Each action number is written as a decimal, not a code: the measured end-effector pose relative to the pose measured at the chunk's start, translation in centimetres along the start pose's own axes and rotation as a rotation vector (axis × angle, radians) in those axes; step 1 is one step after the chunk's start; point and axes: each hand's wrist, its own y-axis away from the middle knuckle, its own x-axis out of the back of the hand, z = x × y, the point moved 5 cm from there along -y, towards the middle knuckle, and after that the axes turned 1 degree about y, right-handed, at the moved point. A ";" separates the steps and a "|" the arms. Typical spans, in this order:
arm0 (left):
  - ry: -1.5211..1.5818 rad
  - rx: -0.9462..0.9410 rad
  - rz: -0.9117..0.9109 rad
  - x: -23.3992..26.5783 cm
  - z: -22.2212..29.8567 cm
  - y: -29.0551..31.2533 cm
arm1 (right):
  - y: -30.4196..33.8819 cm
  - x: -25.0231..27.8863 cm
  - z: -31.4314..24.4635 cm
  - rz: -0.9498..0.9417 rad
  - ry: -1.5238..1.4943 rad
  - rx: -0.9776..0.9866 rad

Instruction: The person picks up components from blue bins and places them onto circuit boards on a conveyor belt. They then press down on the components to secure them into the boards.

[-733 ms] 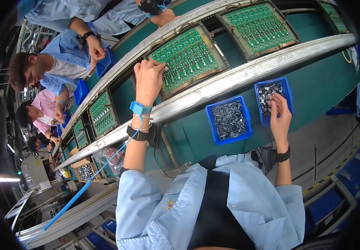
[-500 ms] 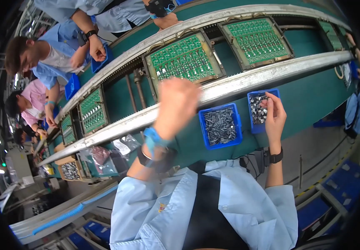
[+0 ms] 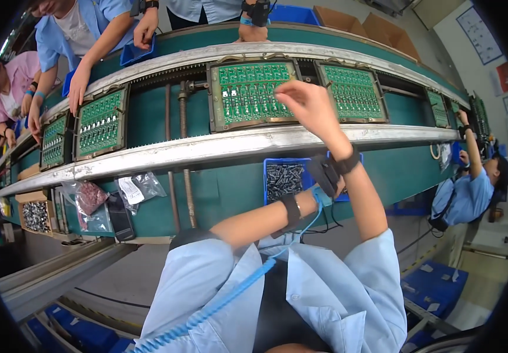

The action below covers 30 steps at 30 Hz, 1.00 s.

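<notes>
My right hand (image 3: 311, 106) is over the middle green circuit board panel (image 3: 248, 76), which sits in a dark frame. Its thumb and forefinger pinch together near the panel's right part; what they hold, if anything, is too small to make out. My left arm crosses beneath the right forearm, and most of my left hand (image 3: 340, 187) is hidden behind the right wrist's black device. The left hand is nearest two blue bins. Dark small components fill the left blue bin (image 3: 264, 179); the other blue bin (image 3: 343, 198) is largely covered by my arms.
Metal conveyor rails (image 3: 207, 146) carry more framed panels (image 3: 351, 91) on both sides. Left of the bins lie plastic bags (image 3: 92, 200), a dark phone (image 3: 120, 216) and a carton of components (image 3: 35, 216). A blue coiled cord (image 3: 224, 300) hangs from my left wrist. Co-workers' hands (image 3: 79, 88) are across the line.
My right hand has gone from the bin of silvery parts up to the panel. My left hand has come down from the panel toward the bins. The view has turned.
</notes>
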 end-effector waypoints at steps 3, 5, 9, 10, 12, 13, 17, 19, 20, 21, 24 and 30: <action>0.122 0.172 -0.020 -1.7 -2.3 0.3 | -3.7 -3.8 1.0 -0.060 0.112 0.146; 0.164 0.231 -0.015 -2.9 -4.0 0.5 | -5.7 -6.0 1.2 -0.078 0.161 0.164; 0.033 0.042 0.206 -2.2 -3.5 0.5 | -7.7 -8.2 1.8 -0.097 0.288 0.180; 0.105 0.095 0.157 -2.3 -3.9 1.3 | -8.0 -8.3 2.1 -0.093 0.329 0.179; 0.241 0.208 0.074 0.3 -2.6 1.6 | -8.4 -8.9 1.9 -0.104 0.368 0.184; 0.245 0.211 0.076 -0.7 -3.2 1.5 | -8.6 -9.1 1.8 -0.108 0.391 0.197; 0.005 0.159 0.109 -5.7 -6.3 1.0 | -9.0 -9.6 1.4 -0.127 0.454 0.228; 0.013 0.137 0.080 -7.1 -6.9 0.7 | -9.1 -9.8 1.3 -0.138 0.490 0.242; 0.016 0.128 0.069 -7.5 -7.3 0.9 | -9.1 -10.0 1.1 -0.144 0.489 0.243; 0.022 0.115 0.053 -8.1 -7.6 1.2 | -9.1 -9.9 1.2 -0.141 0.499 0.244; 0.028 0.081 0.016 -9.2 -8.7 2.1 | -9.0 -10.4 0.9 -0.142 0.516 0.257; 0.043 0.001 -0.084 -10.3 -10.3 8.6 | -7.9 -10.0 1.1 -0.121 0.574 0.315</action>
